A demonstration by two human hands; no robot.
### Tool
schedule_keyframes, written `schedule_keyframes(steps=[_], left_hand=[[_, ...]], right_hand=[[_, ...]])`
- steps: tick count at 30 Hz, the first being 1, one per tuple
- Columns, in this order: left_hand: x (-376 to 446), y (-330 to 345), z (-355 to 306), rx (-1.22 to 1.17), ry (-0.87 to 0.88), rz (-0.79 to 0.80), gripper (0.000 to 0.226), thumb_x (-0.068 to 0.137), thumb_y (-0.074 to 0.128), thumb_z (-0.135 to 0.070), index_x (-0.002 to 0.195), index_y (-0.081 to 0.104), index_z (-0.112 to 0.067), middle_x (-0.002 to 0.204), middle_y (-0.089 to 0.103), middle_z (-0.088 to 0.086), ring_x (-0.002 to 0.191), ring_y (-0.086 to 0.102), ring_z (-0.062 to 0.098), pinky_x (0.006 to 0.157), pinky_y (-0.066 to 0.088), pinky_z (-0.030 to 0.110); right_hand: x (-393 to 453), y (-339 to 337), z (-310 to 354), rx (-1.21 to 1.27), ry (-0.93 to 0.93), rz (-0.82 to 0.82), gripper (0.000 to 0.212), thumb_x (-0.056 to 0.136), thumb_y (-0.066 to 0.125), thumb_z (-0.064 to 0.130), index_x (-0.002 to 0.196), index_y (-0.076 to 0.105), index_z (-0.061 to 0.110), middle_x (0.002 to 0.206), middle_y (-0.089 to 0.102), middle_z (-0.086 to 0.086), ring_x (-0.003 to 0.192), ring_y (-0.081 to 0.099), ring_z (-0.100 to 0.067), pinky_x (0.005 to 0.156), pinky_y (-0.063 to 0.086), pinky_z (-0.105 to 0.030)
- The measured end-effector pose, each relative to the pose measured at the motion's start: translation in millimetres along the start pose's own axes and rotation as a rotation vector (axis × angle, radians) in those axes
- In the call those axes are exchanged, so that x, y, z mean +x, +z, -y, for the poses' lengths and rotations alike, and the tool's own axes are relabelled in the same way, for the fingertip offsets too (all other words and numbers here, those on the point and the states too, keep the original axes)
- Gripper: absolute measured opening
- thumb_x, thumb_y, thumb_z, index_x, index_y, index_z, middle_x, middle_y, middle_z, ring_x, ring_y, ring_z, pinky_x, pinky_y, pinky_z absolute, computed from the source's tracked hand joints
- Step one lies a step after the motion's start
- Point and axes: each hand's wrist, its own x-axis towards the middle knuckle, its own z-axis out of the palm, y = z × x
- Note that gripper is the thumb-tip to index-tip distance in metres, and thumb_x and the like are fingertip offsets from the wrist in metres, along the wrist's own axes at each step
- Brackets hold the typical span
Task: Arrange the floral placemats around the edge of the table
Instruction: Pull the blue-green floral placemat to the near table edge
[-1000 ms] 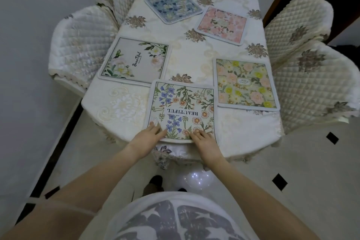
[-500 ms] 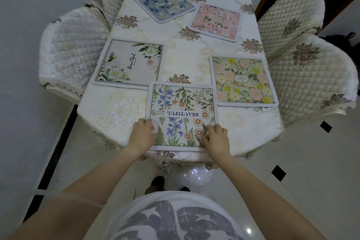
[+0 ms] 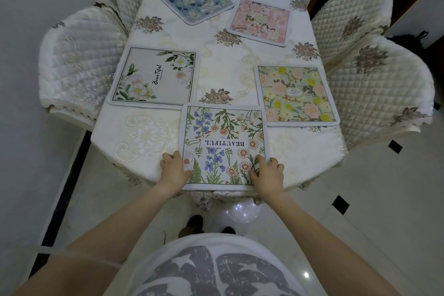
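Several floral placemats lie around the table (image 3: 149, 142). Nearest me is the wildflower mat printed "BEAUTIFUL" (image 3: 224, 144), flat at the near edge. My left hand (image 3: 174, 170) grips its near-left corner, thumb on top. My right hand (image 3: 265, 174) grips its near-right corner the same way. A white mat with script lettering (image 3: 155, 77) lies at the left, touching the wildflower mat's far-left corner. A yellow-and-pink mat (image 3: 296, 96) lies at the right. Farther back are a pink mat (image 3: 260, 21) and a blue mat (image 3: 195, 1), turned at an angle.
Quilted cream chairs flank the table: two on the left (image 3: 77, 65) and two on the right (image 3: 382, 89). A cream embroidered cloth covers the table and hangs over its edge. Pale floor tiles with black insets (image 3: 340, 203) surround it. A dark doorway is at the far right.
Both hands slid outward from the mat's near edge to its two near corners, and the wildflower mat came a little closer to the table's near edge.
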Motion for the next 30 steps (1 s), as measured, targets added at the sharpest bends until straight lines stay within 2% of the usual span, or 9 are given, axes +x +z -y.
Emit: schedule_keyframes(steps=[4, 7, 11, 14, 19, 22, 25, 27, 30], left_hand=[[-3.0, -1.2, 0.6, 0.024, 0.046, -0.003, 0.056, 0.078, 0.07, -0.02, 0.12, 0.039, 0.001, 0.125, 0.035, 0.025, 0.109, 0.037, 0.04, 0.093, 0.037, 0.04], [-3.1, -3.1, -2.4, 0.192, 0.219, -0.072, 0.064, 0.08, 0.065, -0.026, 0.13, 0.034, 0.0, 0.132, 0.036, 0.025, 0.119, 0.036, 0.038, 0.097, 0.039, 0.042], [-3.8, 4.3, -10.5, 0.36, 0.493, 0.016, 0.076, 0.089, 0.052, -0.042, 0.147, 0.013, -0.013, 0.157, 0.013, 0.016, 0.144, 0.012, 0.03, 0.118, 0.016, 0.044], [-3.3, 10.1, -15.7, 0.444, 0.55, 0.087, 0.073, 0.091, 0.046, -0.049, 0.148, 0.011, -0.021, 0.159, 0.009, 0.011, 0.146, 0.006, 0.028, 0.119, 0.012, 0.044], [-2.5, 13.5, -15.9, 0.49, 0.559, 0.146, 0.068, 0.092, 0.044, -0.049, 0.147, 0.014, -0.022, 0.159, 0.009, 0.008, 0.146, 0.005, 0.026, 0.119, 0.012, 0.044], [-0.8, 10.4, -18.8, 0.529, 0.58, 0.142, 0.067, 0.09, 0.046, -0.048, 0.145, 0.02, -0.02, 0.156, 0.018, 0.012, 0.144, 0.014, 0.03, 0.116, 0.021, 0.045], [7.2, -2.6, -32.9, 0.561, 0.634, 0.134, 0.052, 0.091, 0.044, -0.043, 0.135, 0.038, -0.017, 0.139, 0.042, 0.013, 0.126, 0.038, 0.032, 0.099, 0.04, 0.044], [14.5, -17.6, -50.6, 0.562, 0.688, 0.115, 0.044, 0.093, 0.042, -0.041, 0.129, 0.044, -0.017, 0.126, 0.054, 0.011, 0.112, 0.048, 0.03, 0.09, 0.047, 0.043], [21.6, -41.2, -85.0, 0.495, 0.776, 0.062, 0.045, 0.095, 0.04, -0.039, 0.134, 0.042, -0.017, 0.125, 0.057, 0.01, 0.11, 0.052, 0.03, 0.086, 0.049, 0.043]], right_hand=[[-3.8, 1.2, -1.0, -0.024, -0.011, 0.0, 0.046, 0.087, 0.056, 0.033, 0.128, 0.042, 0.018, 0.126, 0.043, -0.019, 0.109, 0.039, -0.035, 0.088, 0.04, -0.041], [-2.5, 1.5, 2.8, -0.108, -0.092, -0.035, 0.048, 0.089, 0.054, 0.034, 0.132, 0.039, 0.017, 0.137, 0.039, -0.022, 0.119, 0.038, -0.037, 0.095, 0.039, -0.045], [-4.5, 11.1, 11.9, -0.154, -0.314, 0.026, 0.057, 0.094, 0.044, 0.041, 0.145, 0.021, 0.027, 0.157, 0.017, -0.013, 0.143, 0.013, -0.037, 0.116, 0.018, -0.051], [-6.5, 20.5, 18.3, -0.156, -0.383, 0.07, 0.055, 0.096, 0.037, 0.043, 0.147, 0.018, 0.032, 0.159, 0.015, -0.006, 0.146, 0.007, -0.03, 0.118, 0.011, -0.05], [-7.9, 26.5, 21.0, -0.146, -0.364, 0.096, 0.055, 0.097, 0.037, 0.041, 0.147, 0.017, 0.032, 0.159, 0.014, -0.005, 0.146, 0.007, -0.028, 0.117, 0.011, -0.051], [-8.2, 24.4, 23.0, -0.105, -0.354, 0.106, 0.053, 0.096, 0.039, 0.04, 0.145, 0.02, 0.031, 0.159, 0.017, -0.004, 0.145, 0.009, -0.028, 0.117, 0.012, -0.05], [-5.9, 10.7, 26.7, -0.022, -0.319, 0.091, 0.051, 0.097, 0.04, 0.039, 0.144, 0.025, 0.026, 0.155, 0.027, -0.004, 0.143, 0.018, -0.028, 0.116, 0.021, -0.049], [-1.4, -9.5, 29.9, 0.051, -0.273, 0.007, 0.048, 0.097, 0.042, 0.035, 0.142, 0.032, 0.02, 0.147, 0.041, -0.007, 0.136, 0.032, -0.028, 0.109, 0.033, -0.046], [5.0, -52.2, 30.7, 0.106, -0.22, -0.142, 0.041, 0.097, 0.043, 0.033, 0.134, 0.043, 0.016, 0.131, 0.057, -0.008, 0.12, 0.048, -0.029, 0.098, 0.042, -0.044]])
